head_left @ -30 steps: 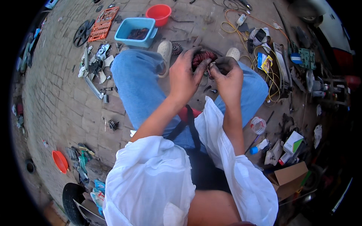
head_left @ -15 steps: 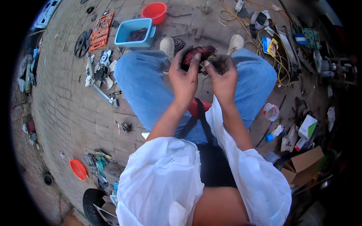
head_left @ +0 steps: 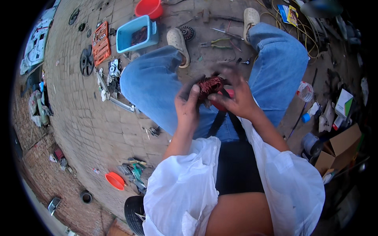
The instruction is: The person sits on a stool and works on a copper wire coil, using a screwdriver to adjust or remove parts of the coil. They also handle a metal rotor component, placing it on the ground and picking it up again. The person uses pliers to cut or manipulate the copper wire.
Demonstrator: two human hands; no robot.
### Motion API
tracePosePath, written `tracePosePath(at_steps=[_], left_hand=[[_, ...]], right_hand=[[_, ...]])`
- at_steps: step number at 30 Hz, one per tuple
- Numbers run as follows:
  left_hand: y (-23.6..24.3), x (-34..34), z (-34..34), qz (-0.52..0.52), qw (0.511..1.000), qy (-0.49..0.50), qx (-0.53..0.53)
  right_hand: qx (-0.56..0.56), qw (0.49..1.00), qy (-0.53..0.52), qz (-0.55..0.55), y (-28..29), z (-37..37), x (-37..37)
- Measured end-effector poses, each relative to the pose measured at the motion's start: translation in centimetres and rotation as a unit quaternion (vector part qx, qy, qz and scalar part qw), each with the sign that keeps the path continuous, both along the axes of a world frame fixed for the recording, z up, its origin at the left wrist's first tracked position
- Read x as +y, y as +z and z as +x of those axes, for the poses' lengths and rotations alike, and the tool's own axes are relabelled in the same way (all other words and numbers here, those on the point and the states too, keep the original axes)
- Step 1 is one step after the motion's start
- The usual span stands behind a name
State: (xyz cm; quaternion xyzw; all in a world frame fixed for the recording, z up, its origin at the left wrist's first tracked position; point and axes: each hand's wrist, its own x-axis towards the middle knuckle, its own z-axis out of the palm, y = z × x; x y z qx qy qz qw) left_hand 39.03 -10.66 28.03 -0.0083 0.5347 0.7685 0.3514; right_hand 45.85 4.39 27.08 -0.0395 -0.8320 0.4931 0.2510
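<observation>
Dark-red wire bundle point(head_left: 211, 87) held up between the legs of the blue jeans point(head_left: 153, 80). Left hand point(head_left: 187, 103) pinches its left end, thumb on top. Right hand point(head_left: 241, 98): thumb against lower right, fingers spread, blurred; can't tell if they touch. Green-handled pliers point(head_left: 212, 44) on ground point(head_left: 90, 129) beyond.

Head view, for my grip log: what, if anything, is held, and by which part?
Dark-red wire bundle: left hand grips its left side; right hand is at its right side.

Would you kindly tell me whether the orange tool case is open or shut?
Open: the orange tool case lies unfolded on the paving, with its contents showing.
</observation>
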Motion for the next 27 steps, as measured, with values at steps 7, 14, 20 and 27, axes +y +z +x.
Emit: tracePosePath(at_steps=[7,14,20,27], left_hand=[[2.3,-0.8,-3.3,-0.06,0.987,-0.12,0.085],[3.7,0.8,-8.2,-0.134,0.956,-0.227,0.129],[4.0,2.4,-14.2,-0.106,0.944,-0.311,0.029],[4.3,5.2,-22.6,-0.197,0.922,-0.332,-0.009]], right_hand=[[-0.072,0.988,0.124,-0.054,2.0,-1.2,0.6],[-0.009,0.996,0.092,-0.009,1.7,-5.7,1.5],[0.009,0.994,0.082,-0.073,0.3,-10.1,2.8],[0.028,0.986,-0.016,-0.166,-3.2,-16.8,2.6]])
